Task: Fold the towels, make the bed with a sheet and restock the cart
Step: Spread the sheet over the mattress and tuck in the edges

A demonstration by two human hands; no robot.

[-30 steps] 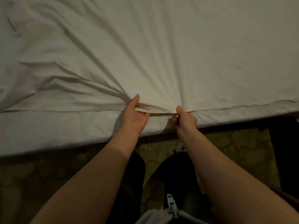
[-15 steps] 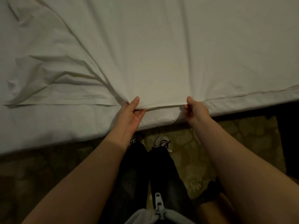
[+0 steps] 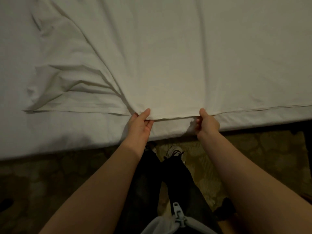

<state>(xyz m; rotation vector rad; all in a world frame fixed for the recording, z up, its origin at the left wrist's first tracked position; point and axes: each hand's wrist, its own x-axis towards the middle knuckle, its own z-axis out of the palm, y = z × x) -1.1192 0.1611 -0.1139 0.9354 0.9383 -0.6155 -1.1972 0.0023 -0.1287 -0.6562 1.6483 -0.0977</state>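
A white sheet (image 3: pixel 168 56) lies spread over the bed, its hemmed edge running along the near side of the mattress (image 3: pixel 59 132). My left hand (image 3: pixel 140 125) pinches that hem between thumb and fingers. My right hand (image 3: pixel 207 123) pinches the same hem a short way to the right. Between the two hands the hem is taut and flat. Deep creases fan up and to the left from my left hand.
The mattress side drops to a patterned carpet (image 3: pixel 236 157) where I stand close to the bed, with my shoes (image 3: pixel 174 152) near its edge. A dark object (image 3: pixel 308 149) stands at the far right beside the bed.
My hands have drawn apart along the hem, the right one moving right. The bunched folds between them have flattened out.
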